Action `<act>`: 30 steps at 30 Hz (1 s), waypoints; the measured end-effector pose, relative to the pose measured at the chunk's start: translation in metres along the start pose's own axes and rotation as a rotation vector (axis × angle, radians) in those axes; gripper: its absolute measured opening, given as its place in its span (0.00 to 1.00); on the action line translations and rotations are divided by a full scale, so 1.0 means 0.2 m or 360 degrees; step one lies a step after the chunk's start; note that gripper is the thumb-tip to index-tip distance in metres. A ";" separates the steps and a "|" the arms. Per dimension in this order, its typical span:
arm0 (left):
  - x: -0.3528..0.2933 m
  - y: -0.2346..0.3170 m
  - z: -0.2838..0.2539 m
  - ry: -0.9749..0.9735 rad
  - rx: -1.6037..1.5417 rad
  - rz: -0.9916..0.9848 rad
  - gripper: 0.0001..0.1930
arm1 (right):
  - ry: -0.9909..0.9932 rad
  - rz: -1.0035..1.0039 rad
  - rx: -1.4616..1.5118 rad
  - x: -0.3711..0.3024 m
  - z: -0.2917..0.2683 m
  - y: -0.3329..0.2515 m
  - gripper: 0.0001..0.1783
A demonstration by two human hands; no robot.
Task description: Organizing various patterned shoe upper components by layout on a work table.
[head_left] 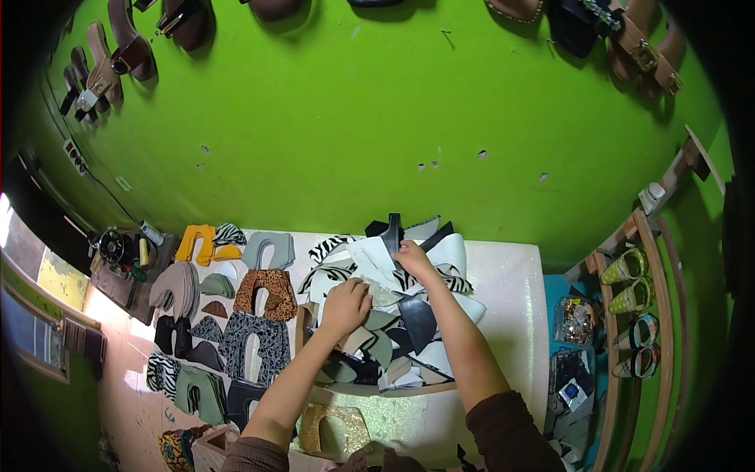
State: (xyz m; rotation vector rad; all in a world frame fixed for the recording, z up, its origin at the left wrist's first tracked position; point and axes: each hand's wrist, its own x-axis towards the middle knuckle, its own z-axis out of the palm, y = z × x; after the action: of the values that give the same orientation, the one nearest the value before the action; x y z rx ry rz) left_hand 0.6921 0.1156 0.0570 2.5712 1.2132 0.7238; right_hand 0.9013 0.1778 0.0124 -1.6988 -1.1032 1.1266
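Mixed heap of cut shoe-upper pieces (pixel 393 315) on counter (pixel 511 315): left hand (pixel 344 305) pressing down, fingers curled; right hand (pixel 414 259) pinching a far piece; best lifted singly.

Cut shoe pieces on a glittery white table

The heap of cut pieces (pixel 397 315) looks like matt leather and printed cloth; the table (pixel 511 291) sparkles; at 3 o'clock a smooth wooden rack (pixel 664 315); the green wall (pixel 354 118) is matt.

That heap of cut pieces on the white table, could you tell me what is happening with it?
A person is sorting through the heap of cut shoe-upper pieces on the white table. The left hand presses on the pile, and the right hand grips a zebra-print piece. Sorted stacks lie to the left, below a green wall hung with sandals.
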 end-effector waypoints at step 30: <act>0.01 0.12 -0.56 0.0877 -0.0734 -0.0167 0.11 | -0.0059 -0.0898 0.1048 -0.88 -0.15 -0.80 0.09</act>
State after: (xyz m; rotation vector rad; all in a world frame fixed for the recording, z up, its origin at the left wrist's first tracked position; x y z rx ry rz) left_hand 0.6511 0.1002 0.1627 1.9732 1.1260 1.5461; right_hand 0.8550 0.0558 0.2122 -0.7922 -0.9931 0.9965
